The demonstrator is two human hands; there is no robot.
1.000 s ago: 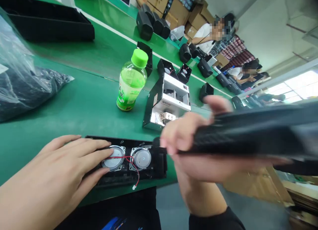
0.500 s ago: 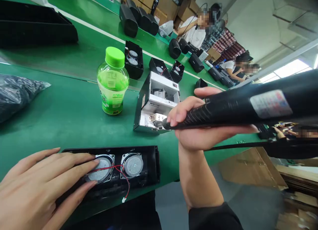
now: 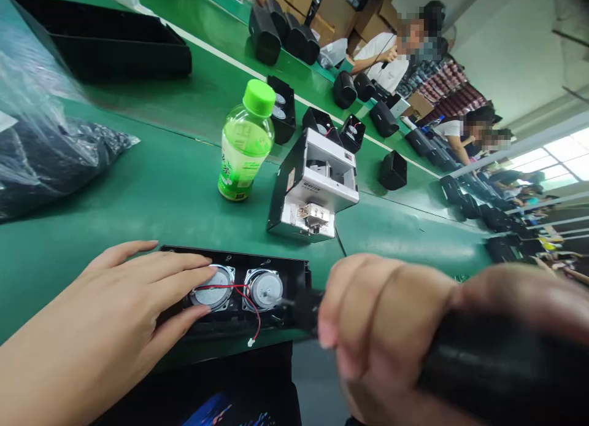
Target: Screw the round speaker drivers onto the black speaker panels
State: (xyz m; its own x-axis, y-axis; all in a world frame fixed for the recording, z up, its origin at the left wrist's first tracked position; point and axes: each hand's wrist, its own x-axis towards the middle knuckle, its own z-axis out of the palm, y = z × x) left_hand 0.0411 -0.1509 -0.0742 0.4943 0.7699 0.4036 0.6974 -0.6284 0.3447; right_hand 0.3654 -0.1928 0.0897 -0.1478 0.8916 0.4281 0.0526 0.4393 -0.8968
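Note:
A black speaker housing [image 3: 294,272] lies lengthwise on the green bench, with two round silver speaker drivers set in it. My left hand [image 3: 124,297] holds its left end, with fingers and thumb over the left driver [image 3: 216,294]. A red and black wire [image 3: 258,321] runs between the drivers and ends in a white plug [image 3: 251,342]. In my right hand [image 3: 381,309] is a black electric screwdriver [image 3: 497,364], blurred by motion. Its bit points left over the right driver [image 3: 267,289]; whether it touches cannot be made out.
Beyond the housing stand a screw feeder [image 3: 317,189] and a green-capped drink bottle [image 3: 246,143]. A plastic bag of dark parts [image 3: 59,162] lies at left, below a long black housing [image 3: 119,51]. Several speaker boxes [image 3: 393,170] and co-workers line the far side.
My right hand has brought the screwdriver from the screw feeder down to the right driver. My left hand stays on the housing. The view has shifted, so the bench things appear further right.

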